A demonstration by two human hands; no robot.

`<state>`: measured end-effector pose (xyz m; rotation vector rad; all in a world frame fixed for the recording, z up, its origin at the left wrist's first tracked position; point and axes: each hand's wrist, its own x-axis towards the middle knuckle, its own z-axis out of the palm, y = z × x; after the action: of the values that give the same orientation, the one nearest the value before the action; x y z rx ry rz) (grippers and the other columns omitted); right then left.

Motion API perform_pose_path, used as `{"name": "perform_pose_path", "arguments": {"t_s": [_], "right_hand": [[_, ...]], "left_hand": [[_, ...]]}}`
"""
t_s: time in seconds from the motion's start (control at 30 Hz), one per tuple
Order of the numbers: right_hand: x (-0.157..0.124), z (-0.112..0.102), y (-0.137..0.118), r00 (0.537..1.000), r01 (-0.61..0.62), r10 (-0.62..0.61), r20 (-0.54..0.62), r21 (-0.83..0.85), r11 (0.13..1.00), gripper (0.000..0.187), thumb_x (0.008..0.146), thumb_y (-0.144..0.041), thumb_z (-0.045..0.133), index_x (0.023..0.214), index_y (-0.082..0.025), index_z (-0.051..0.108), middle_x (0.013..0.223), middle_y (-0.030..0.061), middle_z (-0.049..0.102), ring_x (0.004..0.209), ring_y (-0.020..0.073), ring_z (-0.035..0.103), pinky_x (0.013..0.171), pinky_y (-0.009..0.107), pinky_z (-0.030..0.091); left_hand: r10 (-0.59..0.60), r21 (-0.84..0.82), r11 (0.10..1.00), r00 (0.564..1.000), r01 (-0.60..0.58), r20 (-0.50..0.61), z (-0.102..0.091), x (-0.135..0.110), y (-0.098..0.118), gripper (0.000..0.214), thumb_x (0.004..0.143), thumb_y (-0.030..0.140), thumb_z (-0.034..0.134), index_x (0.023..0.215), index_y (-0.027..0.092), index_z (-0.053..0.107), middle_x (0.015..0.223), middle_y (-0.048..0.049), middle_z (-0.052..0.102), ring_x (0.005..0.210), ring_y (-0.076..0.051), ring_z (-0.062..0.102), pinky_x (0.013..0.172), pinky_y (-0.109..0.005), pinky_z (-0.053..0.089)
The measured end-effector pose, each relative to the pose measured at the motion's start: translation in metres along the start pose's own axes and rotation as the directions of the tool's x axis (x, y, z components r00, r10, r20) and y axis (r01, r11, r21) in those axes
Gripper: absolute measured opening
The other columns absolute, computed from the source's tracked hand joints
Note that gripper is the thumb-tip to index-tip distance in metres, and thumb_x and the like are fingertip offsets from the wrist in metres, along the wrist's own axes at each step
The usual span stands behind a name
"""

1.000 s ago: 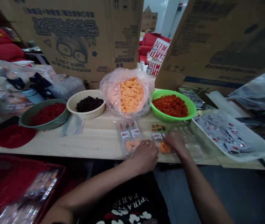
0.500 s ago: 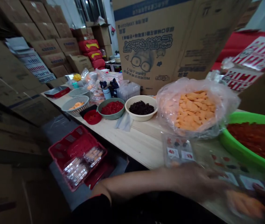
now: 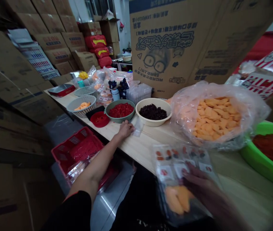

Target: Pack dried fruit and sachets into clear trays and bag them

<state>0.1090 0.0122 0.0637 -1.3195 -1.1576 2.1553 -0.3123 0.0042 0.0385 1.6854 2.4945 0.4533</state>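
Observation:
My left hand reaches across the table to a small clear plastic bag. Its fingers are curled and pinched at the bag's near edge, just in front of the green bowl of red pieces. Low on the right, my right hand, somewhat blurred, grips clear plastic packets that overlap at the table's front edge. Printed pictures and white labels show on the packets, and orange slices show through the lower part of one. How many packets are held I cannot tell.
A cream bowl of dark pieces, a big plastic bag of orange slices and a green tub line the table. Below on the left stands a red crate. A large carton rises behind.
My left hand has swung from the packets on the right to the small clear bag on the left. The packets have moved left and closer, in my right hand.

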Motion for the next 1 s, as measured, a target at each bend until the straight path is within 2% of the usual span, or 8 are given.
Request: {"name": "perform_pose_path", "arguments": {"t_s": [0.1,0.17,0.33,0.47,0.57,0.77,0.9,1.0], "right_hand": [[0.029,0.062,0.003,0.997,-0.048,0.042,0.065,0.101,0.994,0.035,0.061,-0.029,0.087,0.079,-0.022,0.057,0.065,0.0018,0.067,0.055,0.0147,0.062,0.048,0.022,0.048],[0.045,0.075,0.007,0.999,-0.036,0.034,0.03,0.066,0.997,0.032,0.064,-0.027,0.082,0.075,-0.021,0.053,0.06,0.0014,0.066,0.049,0.0118,0.058,0.041,0.017,0.039],[0.049,0.023,0.014,0.994,-0.078,0.078,-0.079,-0.004,0.997,0.032,0.065,-0.027,0.081,0.075,-0.021,0.051,0.057,-0.0024,0.064,0.046,0.01,0.056,0.04,0.016,0.037],[0.035,-0.018,0.009,0.987,-0.094,0.092,-0.135,-0.005,0.996,0.033,0.062,-0.024,0.083,0.083,-0.021,0.058,0.068,-0.0009,0.069,0.055,0.0135,0.063,0.047,0.02,0.049],[0.03,-0.024,0.005,0.99,-0.092,0.089,-0.111,-0.022,0.996,0.035,0.061,-0.022,0.084,0.088,-0.021,0.062,0.074,-0.0007,0.071,0.061,0.0142,0.066,0.052,0.02,0.052],[0.021,0.018,0.002,0.959,-0.203,0.197,0.206,0.008,0.979,0.038,0.063,-0.024,0.086,0.092,-0.021,0.061,0.068,-0.0047,0.063,0.057,0.0103,0.061,0.05,0.018,0.045],[0.028,0.066,-0.003,0.827,-0.28,0.28,0.487,-0.075,0.957,0.036,0.063,-0.024,0.085,0.09,-0.02,0.061,0.071,-0.0045,0.064,0.056,0.01,0.061,0.051,0.018,0.045],[0.046,0.091,-0.005,0.74,-0.298,0.328,0.587,-0.152,0.942,0.032,0.064,-0.024,0.082,0.087,-0.018,0.061,0.068,-0.0028,0.065,0.054,0.0096,0.06,0.05,0.017,0.043]], "left_hand": [[-0.002,0.026,1.0,0.999,0.003,-0.054,0.002,-0.008,0.024,0.02,0.093,0.032,0.059,0.091,0.019,0.074,0.114,-0.0117,0.053,0.111,-0.03,0.047,0.092,-0.045,0.038],[0.105,0.039,0.994,0.992,-0.103,-0.067,0.008,-0.024,0.047,0.02,0.094,0.032,0.059,0.089,0.018,0.072,0.114,-0.012,0.055,0.113,-0.031,0.046,0.093,-0.047,0.037],[0.26,-0.075,0.962,0.965,-0.261,-0.027,0.04,-0.084,0.09,0.025,0.099,0.032,0.05,0.09,0.015,0.066,0.101,-0.0127,0.061,0.1,-0.03,0.053,0.088,-0.047,0.042],[0.392,-0.255,0.891,0.92,-0.376,0.015,0.046,-0.109,0.07,0.021,0.094,0.025,0.057,0.113,0.018,0.061,0.121,-0.0104,0.06,0.114,-0.025,0.054,0.098,-0.042,0.046],[0.454,-0.484,0.767,0.889,-0.422,-0.056,0.042,-0.11,0.045,0.03,0.094,0.013,0.048,0.12,0.02,0.06,0.129,-0.0102,0.057,0.119,-0.02,0.056,0.102,-0.036,0.047],[0.131,-0.314,0.928,0.965,-0.2,-0.226,0.042,-0.117,0.04,0.025,0.094,0.021,0.054,0.114,0.023,0.069,0.108,-0.0088,0.064,0.105,-0.023,0.058,0.095,-0.041,0.048],[0.008,-0.422,0.893,0.944,-0.155,-0.331,0.045,-0.131,0.04,0.017,0.097,0.024,0.049,0.106,0.02,0.063,0.093,-0.0035,0.066,0.082,-0.015,0.062,0.077,-0.029,0.053],[0.125,-0.448,0.84,0.912,-0.306,-0.39,0.042,-0.138,0.032,0.022,0.1,0.029,0.046,0.09,0.019,0.063,0.101,-0.0072,0.068,0.092,-0.016,0.066,0.079,-0.029,0.056]]}}
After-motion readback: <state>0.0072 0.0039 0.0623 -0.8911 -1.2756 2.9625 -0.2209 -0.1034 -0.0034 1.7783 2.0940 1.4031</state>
